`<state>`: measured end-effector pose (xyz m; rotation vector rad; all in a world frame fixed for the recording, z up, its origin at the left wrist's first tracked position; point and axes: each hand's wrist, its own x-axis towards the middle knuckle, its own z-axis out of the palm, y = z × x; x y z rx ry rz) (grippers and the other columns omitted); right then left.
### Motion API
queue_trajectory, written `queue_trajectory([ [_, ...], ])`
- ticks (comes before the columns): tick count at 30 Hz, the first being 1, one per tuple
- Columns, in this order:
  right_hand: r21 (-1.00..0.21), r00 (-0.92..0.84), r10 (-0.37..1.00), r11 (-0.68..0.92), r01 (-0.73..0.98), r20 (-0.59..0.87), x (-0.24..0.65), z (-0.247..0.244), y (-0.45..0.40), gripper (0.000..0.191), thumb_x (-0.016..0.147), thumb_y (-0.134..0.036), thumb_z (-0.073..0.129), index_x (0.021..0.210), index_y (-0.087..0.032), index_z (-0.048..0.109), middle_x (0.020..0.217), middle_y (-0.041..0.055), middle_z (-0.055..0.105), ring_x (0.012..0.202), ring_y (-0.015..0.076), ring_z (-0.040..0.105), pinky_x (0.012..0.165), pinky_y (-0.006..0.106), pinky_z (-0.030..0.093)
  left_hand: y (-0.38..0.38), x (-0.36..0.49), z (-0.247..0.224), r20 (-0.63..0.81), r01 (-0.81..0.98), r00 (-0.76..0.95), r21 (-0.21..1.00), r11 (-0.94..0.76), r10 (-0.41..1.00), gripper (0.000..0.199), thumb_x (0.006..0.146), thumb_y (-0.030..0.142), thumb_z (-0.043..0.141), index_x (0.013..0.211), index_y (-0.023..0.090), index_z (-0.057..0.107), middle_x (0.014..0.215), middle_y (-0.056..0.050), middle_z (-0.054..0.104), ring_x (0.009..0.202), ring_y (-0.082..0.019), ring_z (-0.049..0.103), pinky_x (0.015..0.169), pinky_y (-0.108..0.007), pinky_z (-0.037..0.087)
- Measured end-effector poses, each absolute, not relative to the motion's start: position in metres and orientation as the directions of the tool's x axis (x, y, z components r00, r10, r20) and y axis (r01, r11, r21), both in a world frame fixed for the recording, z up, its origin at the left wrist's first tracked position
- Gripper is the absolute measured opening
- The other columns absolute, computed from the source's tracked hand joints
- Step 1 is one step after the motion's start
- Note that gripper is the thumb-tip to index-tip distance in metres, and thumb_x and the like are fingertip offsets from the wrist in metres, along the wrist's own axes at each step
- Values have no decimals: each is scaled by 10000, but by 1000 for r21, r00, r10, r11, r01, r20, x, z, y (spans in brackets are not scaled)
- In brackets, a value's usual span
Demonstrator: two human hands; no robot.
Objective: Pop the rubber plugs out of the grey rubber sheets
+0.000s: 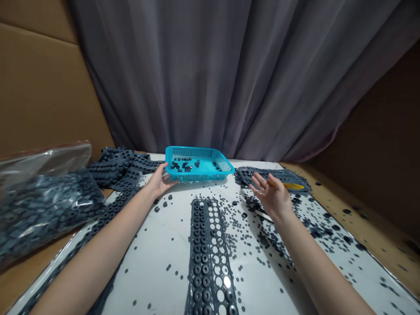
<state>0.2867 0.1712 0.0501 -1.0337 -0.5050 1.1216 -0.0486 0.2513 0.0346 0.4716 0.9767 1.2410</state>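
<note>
My left hand grips the left end of a turquoise plastic basket, thumb on the rim and fingers beneath. Small dark rubber pieces lie inside it. A slim yellow tool is held in my right hand, tucked by the thumb and pointing right, while the other fingers are spread. Its exact kind is unclear. Between my arms lies a dark grey rubber sheet with rows of ring-shaped pieces; many holes on its right side show white. Several loose cubes sit near my left hand.
At left stands a clear bag full of dark pieces, beside piled rubber sheets. More sheets lie behind my right hand. Small black discs litter the white tabletop. A grey curtain hangs behind; cardboard walls flank it.
</note>
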Motion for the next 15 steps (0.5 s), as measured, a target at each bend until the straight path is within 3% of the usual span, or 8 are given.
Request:
queue_trajectory([
  [4, -854, 406, 895, 57, -517, -186, 283, 56, 168, 144, 702, -334, 612, 647, -251, 507, 1009, 20, 710, 1129, 206, 582, 862, 361, 498, 248, -40, 33, -279, -521, 14, 818, 245, 960, 123, 803, 275, 597, 864, 168, 595, 808, -57, 649, 733, -172, 634, 730, -337, 564],
  [9, -857, 324, 935, 46, -513, -144, 275, 64, 162, 203, 732, -341, 600, 617, -235, 470, 976, 17, 731, 1054, 192, 627, 815, 320, 511, 241, -30, 32, -162, -387, -35, 912, 136, 986, 205, 664, 82, 673, 826, 184, 601, 918, -21, 661, 895, -136, 620, 866, -237, 482],
  [13, -902, 142, 986, -22, -431, -92, 257, 62, 152, 203, 775, -435, 551, 769, -233, 565, 815, 51, 741, 753, 188, 682, 619, 279, 518, 241, -29, 27, -101, -189, -114, 979, 78, 988, 318, 575, 75, 726, 857, 164, 611, 1008, -79, 641, 1095, -254, 555, 977, -352, 422],
  [15, -939, 63, 996, -41, -341, -66, 242, 53, 146, 307, 780, -478, 520, 926, -223, 611, 628, 18, 682, 563, 168, 621, 490, 250, 471, 242, -30, 26, -59, -81, -209, 996, 43, 976, 425, 539, 87, 751, 926, 169, 594, 1184, -116, 566, 1267, -322, 401, 1044, -418, 350],
])
